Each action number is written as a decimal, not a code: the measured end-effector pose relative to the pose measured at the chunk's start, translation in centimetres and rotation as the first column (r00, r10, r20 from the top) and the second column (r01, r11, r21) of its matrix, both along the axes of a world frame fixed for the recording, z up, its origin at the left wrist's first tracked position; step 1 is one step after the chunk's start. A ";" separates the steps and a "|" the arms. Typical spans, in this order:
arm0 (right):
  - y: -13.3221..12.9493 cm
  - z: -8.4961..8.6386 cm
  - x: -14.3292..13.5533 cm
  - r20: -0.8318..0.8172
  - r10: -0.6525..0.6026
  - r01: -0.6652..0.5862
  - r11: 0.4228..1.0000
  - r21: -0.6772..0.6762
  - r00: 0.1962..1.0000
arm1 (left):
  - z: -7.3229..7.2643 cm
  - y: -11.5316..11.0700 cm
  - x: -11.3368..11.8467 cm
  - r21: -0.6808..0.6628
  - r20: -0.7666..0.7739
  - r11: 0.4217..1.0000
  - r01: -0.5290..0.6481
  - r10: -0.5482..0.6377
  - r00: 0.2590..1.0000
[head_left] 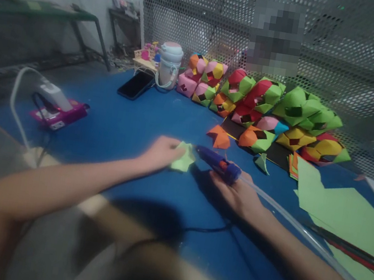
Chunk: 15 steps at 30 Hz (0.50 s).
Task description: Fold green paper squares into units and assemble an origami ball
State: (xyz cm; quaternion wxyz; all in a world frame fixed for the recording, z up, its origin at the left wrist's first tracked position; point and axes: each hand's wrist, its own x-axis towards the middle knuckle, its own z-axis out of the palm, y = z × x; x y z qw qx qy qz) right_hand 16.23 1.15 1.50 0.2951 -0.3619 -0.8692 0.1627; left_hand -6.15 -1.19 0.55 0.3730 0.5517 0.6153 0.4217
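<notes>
My left hand (164,152) pinches a small folded piece of light green paper (184,158) just above the blue table. In my right hand (236,190) is a dark blue hot glue gun (217,161), its nozzle pointing left, close to the paper's right edge. Whether the nozzle touches the paper I cannot tell. A long clear glue stick (278,209) runs out of the gun's back along my right forearm. Beyond the gun lie an orange folded paper piece (220,137) and a small pale green one (262,163).
Several colourful folded paper balls (265,95) are stacked against the perforated metal screen (209,1). Green paper sheets (349,213) and red-black scissors (357,250) lie right. A phone (136,84), a white flask (169,64) and a magenta power strip (61,115) with cables stand left.
</notes>
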 end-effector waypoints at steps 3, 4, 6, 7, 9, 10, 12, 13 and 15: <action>0.2 0.1 0.2 0.061 0.051 -0.057 0.994 0.094 0.997 | 0.3 -0.1 0.1 0.017 -0.062 1.000 0.024 -0.023 0.998; 0.2 0.2 0.2 0.091 0.068 -0.078 0.990 0.114 0.994 | 0.3 -0.2 0.1 0.021 -0.071 0.999 0.027 -0.026 0.997; 0.3 0.6 0.3 0.151 0.098 -0.120 0.983 0.140 0.984 | 0.4 -0.3 0.2 0.028 -0.085 0.999 0.028 -0.025 0.996; 0.3 0.8 0.3 0.169 0.106 -0.132 0.979 0.155 0.980 | 0.5 -0.3 0.2 0.029 -0.091 0.999 0.027 -0.025 0.996; 0.2 1.1 0.3 0.180 0.105 -0.141 0.970 0.196 0.978 | 0.5 -0.3 0.2 0.024 -0.104 0.999 0.034 -0.031 0.994; 0.2 1.2 0.3 0.186 0.107 -0.147 0.965 0.217 0.977 | 0.5 -0.3 0.1 0.022 -0.112 0.999 0.041 -0.038 0.993; 0.2 1.2 0.3 0.197 0.114 -0.163 0.953 0.256 0.974 | 0.5 -0.2 0.1 0.023 -0.132 0.998 0.057 -0.054 0.990; 0.2 1.2 0.3 0.205 0.117 -0.171 0.947 0.271 0.972 | 0.5 -0.2 0.1 0.028 -0.141 0.997 0.065 -0.061 0.988; 0.2 1.1 0.3 0.228 0.110 -0.174 0.942 0.286 0.967 | 0.5 -0.2 0.0 0.038 -0.153 0.997 0.072 -0.065 0.986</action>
